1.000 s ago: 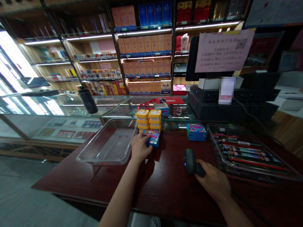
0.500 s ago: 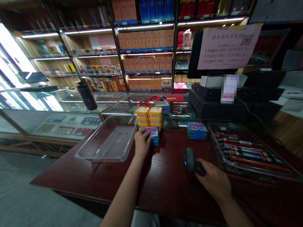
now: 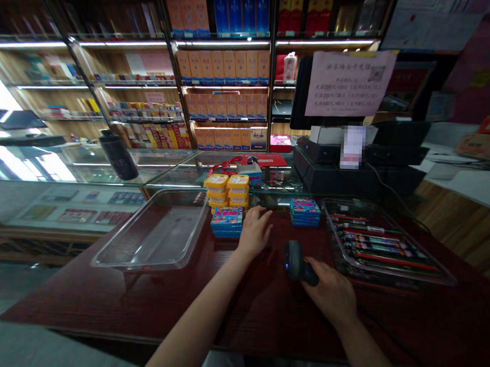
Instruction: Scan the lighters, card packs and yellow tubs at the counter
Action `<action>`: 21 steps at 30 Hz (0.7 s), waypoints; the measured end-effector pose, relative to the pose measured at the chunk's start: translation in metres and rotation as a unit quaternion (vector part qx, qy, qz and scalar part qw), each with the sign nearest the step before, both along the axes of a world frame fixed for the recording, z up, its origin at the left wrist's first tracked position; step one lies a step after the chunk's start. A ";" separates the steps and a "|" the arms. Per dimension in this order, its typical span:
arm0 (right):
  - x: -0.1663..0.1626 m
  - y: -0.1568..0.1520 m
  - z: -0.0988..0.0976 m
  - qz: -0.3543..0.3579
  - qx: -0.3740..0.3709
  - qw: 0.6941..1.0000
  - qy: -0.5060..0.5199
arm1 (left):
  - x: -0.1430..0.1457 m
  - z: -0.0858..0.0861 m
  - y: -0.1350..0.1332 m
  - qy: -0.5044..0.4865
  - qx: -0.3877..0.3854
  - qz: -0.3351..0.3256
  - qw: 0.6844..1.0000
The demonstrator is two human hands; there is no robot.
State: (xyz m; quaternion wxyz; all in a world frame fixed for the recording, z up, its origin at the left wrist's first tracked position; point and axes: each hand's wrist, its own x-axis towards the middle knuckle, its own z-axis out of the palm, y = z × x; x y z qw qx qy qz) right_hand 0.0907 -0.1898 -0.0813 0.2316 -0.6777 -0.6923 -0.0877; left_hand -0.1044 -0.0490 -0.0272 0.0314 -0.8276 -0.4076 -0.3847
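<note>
My left hand point(image 3: 256, 231) is just right of a stack of flat blue boxes point(image 3: 226, 222), fingers apart and nothing visible in them. Whether it still touches the stack's edge I cannot tell. Behind that stack rise two columns of yellow-lidded tubs point(image 3: 227, 189). A second stack of blue boxes point(image 3: 305, 212) stands farther right, apart from both hands. My right hand point(image 3: 333, 291) is wrapped around the handle of a black barcode scanner point(image 3: 295, 261) with a small blue light. The scanner's head points up and left, over the dark red table point(image 3: 240, 306).
Left of the tubs lies a clear plastic tray point(image 3: 146, 239). Another clear tray point(image 3: 446, 279) on the right holds several dark, pen-like packs point(image 3: 379, 244). A monitor with a paper sign point(image 3: 348, 83) stands behind, and a black bottle point(image 3: 118, 155) is on the glass counter point(image 3: 169, 173).
My left hand has moved off the blue box stack to its right. The right hand still holds the scanner. The whole view has shifted slightly, so things appear farther left.
</note>
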 end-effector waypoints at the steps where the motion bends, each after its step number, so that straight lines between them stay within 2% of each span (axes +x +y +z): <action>1: -0.001 0.000 0.001 -0.007 0.000 1.000 0.004 | 0.012 -0.002 0.006 0.009 -0.025 -0.031 0.999; 5: 0.000 0.001 0.003 -0.022 -0.003 1.000 0.020 | 0.055 -0.008 0.035 0.034 -0.107 -0.123 0.986; 11: 0.002 0.004 0.003 -0.032 -0.018 0.999 0.026 | 0.105 -0.015 0.072 -0.024 -0.166 -0.175 0.970; 16: 0.001 0.004 0.006 -0.036 -0.025 0.999 0.028 | 0.108 -0.020 0.076 0.040 -0.144 -0.149 0.977; 21: 0.001 0.004 0.006 -0.033 -0.021 0.999 0.033 | 0.095 -0.013 0.068 0.138 -0.080 -0.092 0.983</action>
